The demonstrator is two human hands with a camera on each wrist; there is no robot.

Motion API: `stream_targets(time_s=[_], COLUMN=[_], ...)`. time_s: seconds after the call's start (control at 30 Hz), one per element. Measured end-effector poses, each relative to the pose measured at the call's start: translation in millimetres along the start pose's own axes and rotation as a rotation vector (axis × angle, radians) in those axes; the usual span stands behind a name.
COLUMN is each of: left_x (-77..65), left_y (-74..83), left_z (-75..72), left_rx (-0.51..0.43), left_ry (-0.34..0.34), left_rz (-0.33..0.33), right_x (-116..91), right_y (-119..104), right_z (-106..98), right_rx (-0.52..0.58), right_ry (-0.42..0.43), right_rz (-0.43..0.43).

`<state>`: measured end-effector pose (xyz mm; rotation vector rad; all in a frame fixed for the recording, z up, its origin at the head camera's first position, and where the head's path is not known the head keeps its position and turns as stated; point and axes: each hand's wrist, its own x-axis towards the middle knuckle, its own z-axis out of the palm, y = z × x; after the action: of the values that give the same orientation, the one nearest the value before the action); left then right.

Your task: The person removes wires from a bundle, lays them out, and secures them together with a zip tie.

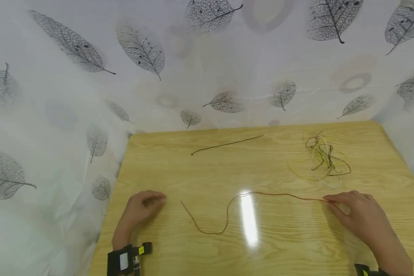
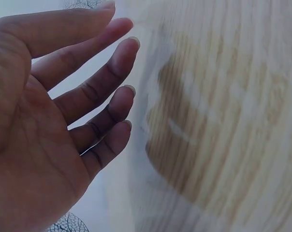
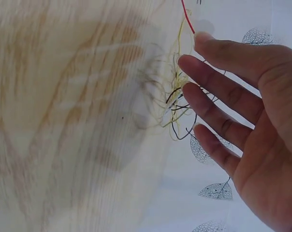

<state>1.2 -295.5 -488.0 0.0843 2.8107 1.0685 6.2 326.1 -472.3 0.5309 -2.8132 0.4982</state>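
My right hand [image 1: 360, 216] pinches the right end of a thin red wire [image 1: 277, 194] between thumb and forefinger. From there the wire runs leftward across the wooden table [image 1: 279, 245], dips in a curve and rises to a free left tip. In the right wrist view the red wire [image 3: 188, 18] reaches the thumb tip, while the other fingers stay loosely extended. At the table's left, beyond the wire's free tip and apart from it, is my left hand [image 1: 141, 207]. Its fingers are relaxed and slightly bent, with nothing between them.
A single dark wire [image 1: 227, 144] lies slanted toward the table's far edge. Farther right, beyond my right hand, sits a loose tangle of yellow, white and dark wires [image 1: 326, 153]. A white leaf-printed sheet [image 1: 207, 69] hangs behind the table and along its sides.
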Motion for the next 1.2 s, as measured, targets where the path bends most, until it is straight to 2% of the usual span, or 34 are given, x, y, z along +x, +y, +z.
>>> stream_targets(time_s=[0.2,0.4,0.57,0.67,0.77,0.97,1.2], left_x=[7.8,14.0,17.4,19.4,22.3,31.3,43.4], left_y=[7.1,15.2,17.5,19.7,21.4,30.3,46.4], left_z=[-0.2,-0.8,0.4,0.8,1.1,3.7,8.5], left_rx=[0.006,0.009,-0.008,-0.02,-0.018,-0.005,-0.025], left_ry=[-0.002,-0.007,-0.009,-0.01,-0.003,0.003,-0.024], left_rz=[0.039,0.027,0.056,0.071,0.099,0.174,0.226], right_x=[-1.1,-6.2,-1.2,11.0,29.3,65.0,83.2], right_y=[-2.2,-11.3,-15.6,-13.3,-10.7,-11.9,-16.8], right_z=[-3.8,-8.6,-11.5,-11.9,-8.3,13.6,32.8], right_rx=[0.086,0.18,0.21,0.181,0.121,0.017,-0.089], right_ry=[-0.045,-0.182,-0.16,-0.158,-0.195,-0.232,-0.289], right_rz=[-0.033,0.065,0.065,0.072,0.102,0.11,0.109])
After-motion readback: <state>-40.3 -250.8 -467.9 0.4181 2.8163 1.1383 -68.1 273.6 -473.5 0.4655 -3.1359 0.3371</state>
